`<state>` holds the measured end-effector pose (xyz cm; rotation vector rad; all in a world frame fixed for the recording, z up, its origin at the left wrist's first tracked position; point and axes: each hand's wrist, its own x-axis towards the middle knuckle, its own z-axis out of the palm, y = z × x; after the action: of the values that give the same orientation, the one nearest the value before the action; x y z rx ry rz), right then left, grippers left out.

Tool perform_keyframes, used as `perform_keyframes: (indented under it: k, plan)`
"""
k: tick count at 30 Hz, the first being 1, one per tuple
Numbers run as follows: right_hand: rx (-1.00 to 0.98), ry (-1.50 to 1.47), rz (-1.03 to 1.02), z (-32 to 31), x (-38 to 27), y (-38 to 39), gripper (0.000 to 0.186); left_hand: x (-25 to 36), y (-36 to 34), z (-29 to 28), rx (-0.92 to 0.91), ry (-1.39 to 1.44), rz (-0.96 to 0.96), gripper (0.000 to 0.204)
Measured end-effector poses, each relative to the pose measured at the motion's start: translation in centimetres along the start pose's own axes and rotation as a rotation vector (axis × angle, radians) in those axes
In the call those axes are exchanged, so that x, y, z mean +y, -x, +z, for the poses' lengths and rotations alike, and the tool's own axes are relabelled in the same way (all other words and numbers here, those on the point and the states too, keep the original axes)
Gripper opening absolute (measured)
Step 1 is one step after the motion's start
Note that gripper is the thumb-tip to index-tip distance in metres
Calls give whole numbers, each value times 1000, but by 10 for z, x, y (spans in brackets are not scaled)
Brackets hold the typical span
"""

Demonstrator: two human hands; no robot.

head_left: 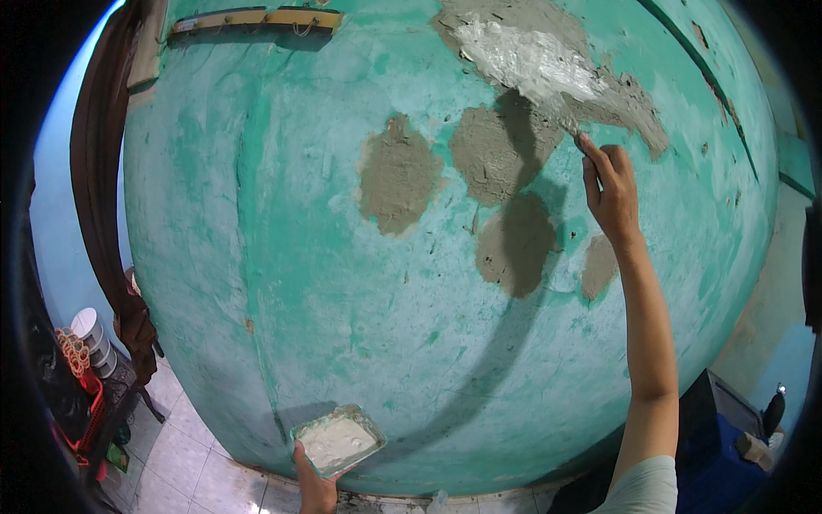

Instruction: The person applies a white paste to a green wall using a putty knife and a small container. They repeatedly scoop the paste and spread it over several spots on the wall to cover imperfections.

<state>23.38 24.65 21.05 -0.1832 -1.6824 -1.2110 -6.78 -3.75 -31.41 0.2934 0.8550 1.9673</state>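
Observation:
My right hand point(611, 190) is raised to the upper right of the green wall point(325, 317), fingers closed on a small paste-covered spreading tool point(565, 115). Its exact kind is hard to make out. The tool's head meets the lower edge of a wet, glossy white patch point(522, 62), which lies over grey filler. Low and left of centre, my left hand point(317, 487) grips a clear rectangular plastic tub point(377, 426) by its side. White paste point(341, 442) fills much of it. Below the white area are grey filler patches point(399, 176) of rough oval shape.
A wooden hook rack point(257, 19) hangs at the upper left. A brown curtain point(98, 163) hangs by the wall's left edge, with white tubs point(92, 334) and a red basket point(88, 420) below. Dark blue furniture point(723, 454) stands at the lower right. The floor is tiled point(180, 454).

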Motion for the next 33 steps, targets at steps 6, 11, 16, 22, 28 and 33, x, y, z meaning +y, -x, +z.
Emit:
perform_keyframes:
  k: [6,11,16,22,28,33]
  plan:
    - [10,21,-89,20,-9,-59,39,12,8,24,-81,27,174,48]
    - [-23,-11,-11,21,9,-27,39,-2,11,16,-46,-40,190,47]
    - [21,43,40,-8,33,1,41,1,5,8,-117,16,150,44]
    - [121,-8,-39,33,12,-79,35,8,8,7,-73,22,98,69]
    - [133,-14,-44,61,9,-116,31,-8,0,-1,-22,-63,253,42]
    - [6,-25,7,41,34,-83,33,-2,8,1,-48,-61,209,61]
